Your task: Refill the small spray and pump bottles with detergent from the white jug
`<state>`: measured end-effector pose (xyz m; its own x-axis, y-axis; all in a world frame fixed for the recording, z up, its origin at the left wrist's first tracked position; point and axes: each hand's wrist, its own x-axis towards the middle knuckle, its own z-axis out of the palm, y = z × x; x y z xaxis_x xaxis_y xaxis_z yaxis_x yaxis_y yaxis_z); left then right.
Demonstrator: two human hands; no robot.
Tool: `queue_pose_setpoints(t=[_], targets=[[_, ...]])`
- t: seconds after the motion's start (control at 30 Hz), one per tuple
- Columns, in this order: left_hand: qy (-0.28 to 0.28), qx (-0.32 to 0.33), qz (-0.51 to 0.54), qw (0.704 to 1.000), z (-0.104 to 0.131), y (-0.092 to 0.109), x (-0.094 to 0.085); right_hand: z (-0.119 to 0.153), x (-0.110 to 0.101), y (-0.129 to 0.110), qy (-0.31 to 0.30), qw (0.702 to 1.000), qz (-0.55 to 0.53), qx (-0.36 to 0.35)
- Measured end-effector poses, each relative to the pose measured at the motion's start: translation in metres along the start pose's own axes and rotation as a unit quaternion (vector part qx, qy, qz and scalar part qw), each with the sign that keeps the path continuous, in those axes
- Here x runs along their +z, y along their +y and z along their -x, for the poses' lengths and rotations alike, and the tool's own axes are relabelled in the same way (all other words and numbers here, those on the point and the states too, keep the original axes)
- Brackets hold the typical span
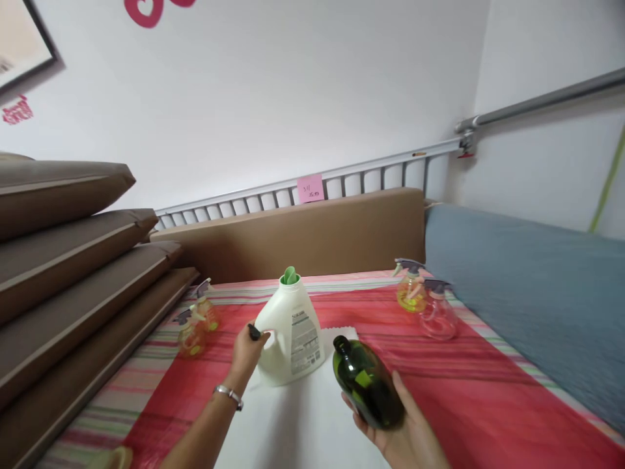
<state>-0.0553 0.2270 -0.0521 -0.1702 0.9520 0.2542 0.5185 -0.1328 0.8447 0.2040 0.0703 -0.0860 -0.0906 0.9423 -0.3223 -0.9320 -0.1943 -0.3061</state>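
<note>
My left hand [250, 348] is closed on a small black cap [254, 332], just left of a large white jug [291, 329]. The jug stands upright on a white sheet [312, 420], its green-rimmed mouth uncapped. In my right hand [398, 426] is a dark green bottle [368, 384], tilted with its open neck toward the upper left. The bottle is to the right of the jug and apart from it.
Two spray bottles [410, 291] stand at the right and two more [191, 333] at the left on the striped cloth [439, 384]. Stacked brown cushions [73, 260] line the left. A blue-grey bolster [527, 273] lies at right, and a pale rim shows bottom left.
</note>
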Motion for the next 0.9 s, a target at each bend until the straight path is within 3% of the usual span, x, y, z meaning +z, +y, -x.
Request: queue_pose_setpoints(t=[0.1, 0.23, 0.37, 0.47, 0.53, 0.6, 0.9], targets=[[-0.024, -0.008, 0.055, 0.998, 0.008, 0.007, -0.014, 0.004, 0.0, 0.009, 0.011, 1.0, 0.009, 0.009], [0.024, -0.013, 0.127, 0.992, 0.021, 0.026, -0.054, 0.015, 0.0, 0.016, 0.03, 0.999, 0.037, 0.013], [0.073, 0.017, 0.218, 0.973, 0.04, 0.07, -0.097, 0.025, 0.007, 0.029, 0.013, 0.997, 0.071, 0.038], [0.073, 0.034, 0.361, 0.929, 0.059, 0.111, -0.113, 0.031, 0.013, 0.043, 0.0, 0.993, 0.098, 0.067], [0.069, 0.046, 0.423, 0.902, 0.072, 0.132, -0.115, 0.034, 0.016, 0.05, 0.002, 0.991, 0.107, 0.084], [0.062, 0.055, 0.437, 0.896, 0.084, 0.144, -0.11, 0.038, 0.017, 0.055, -0.002, 0.99, 0.111, 0.09], [0.008, 0.027, 0.432, 0.901, 0.118, 0.155, -0.071, 0.047, 0.017, 0.052, -0.03, 0.99, 0.124, 0.068]])
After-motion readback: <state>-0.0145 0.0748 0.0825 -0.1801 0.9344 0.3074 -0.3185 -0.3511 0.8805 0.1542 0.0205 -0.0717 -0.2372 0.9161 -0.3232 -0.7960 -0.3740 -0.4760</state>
